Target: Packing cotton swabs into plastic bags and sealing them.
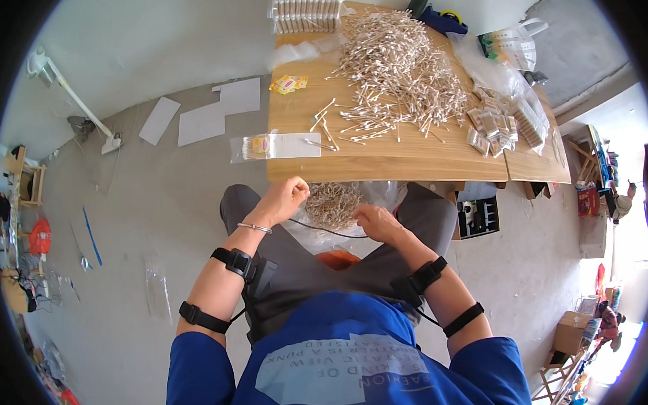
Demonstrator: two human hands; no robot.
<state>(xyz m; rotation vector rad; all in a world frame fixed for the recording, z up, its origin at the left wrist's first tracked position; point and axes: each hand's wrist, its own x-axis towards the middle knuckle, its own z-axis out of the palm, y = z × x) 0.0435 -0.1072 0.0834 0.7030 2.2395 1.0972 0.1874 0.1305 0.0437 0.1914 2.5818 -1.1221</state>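
Blue-sleeved forearms, each wearing two black straps, are reaching forward over a grey-trousered lap toward the near edge of a pale wooden table (408, 160). On the lap, just below that edge, a clear plastic bag (312, 238) is lying open with a round cluster of white-tipped cotton swabs (332, 204) sitting in it. The left hand (284, 199) is curling closed beside the left of this cluster, its fingertips bunching together; whether they are pinching any swabs cannot be told. The right hand (377, 223) is resting at the cluster's lower right, fingers bent inward and touching the bag; what they are grasping is hidden. A large loose heap of cotton swabs (398, 68) is covering the far middle of the table, with small filled clear packets (494, 125) piling up to its right and a flat clear packet with a yellow label (273, 146) overhanging the table's left corner. White paper sheets (203, 121) are lying on the grey floor.
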